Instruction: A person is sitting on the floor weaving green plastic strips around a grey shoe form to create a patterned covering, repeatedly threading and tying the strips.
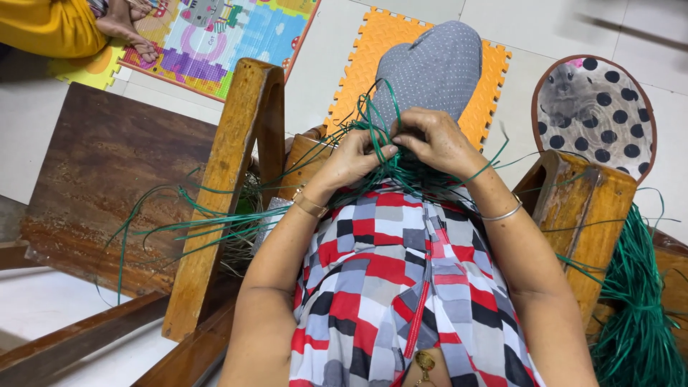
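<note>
My left hand [356,155] and my right hand [432,140] meet close together over my lap, both pinching thin green plastic strips [390,166]. The strips bunch under my fingers and fan out to the left [188,223] and right. Beneath my hands lies a red, grey, black and white checked cloth [390,279] over my lap. A gold bracelet sits on my left wrist, a silver bangle on my right. What the strips form under my fingers is hidden.
Wooden chair arms [228,179] [584,215] flank my lap. A thick bundle of green strips [634,315] hangs at right. A grey dotted cushion [432,68] lies on an orange foam mat [373,50]; a polka-dot pad [598,107] right. Another person's feet [125,29] rest on a colourful mat, upper left.
</note>
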